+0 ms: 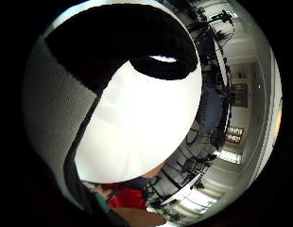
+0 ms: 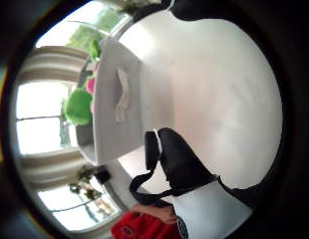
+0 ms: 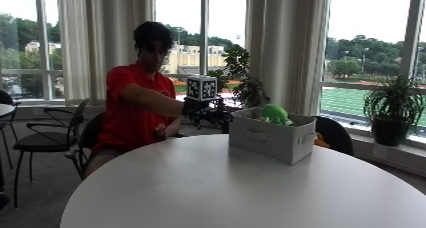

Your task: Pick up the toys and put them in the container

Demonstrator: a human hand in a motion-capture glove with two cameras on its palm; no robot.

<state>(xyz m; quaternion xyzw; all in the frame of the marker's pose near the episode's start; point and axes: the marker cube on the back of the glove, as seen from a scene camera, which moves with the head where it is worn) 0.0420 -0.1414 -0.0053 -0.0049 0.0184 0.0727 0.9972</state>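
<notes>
Hovers left of the bin (image 3: 271, 138) with grip (image 3: 197, 110) state untellable, toys (image 3: 273, 113) already inside it at the table's (image 3: 200, 188) far side; best to withdraw without knocking the rim.

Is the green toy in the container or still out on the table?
In. The green toy sits inside the grey fabric container, poking above its rim; the thumb side palm view agrees.

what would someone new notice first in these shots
The grey fabric box stands on the round white table, with a bright green plush toy poking out of its top. Beside it, the person's gloved right hand is raised above the table's far edge, short of the box.
</notes>
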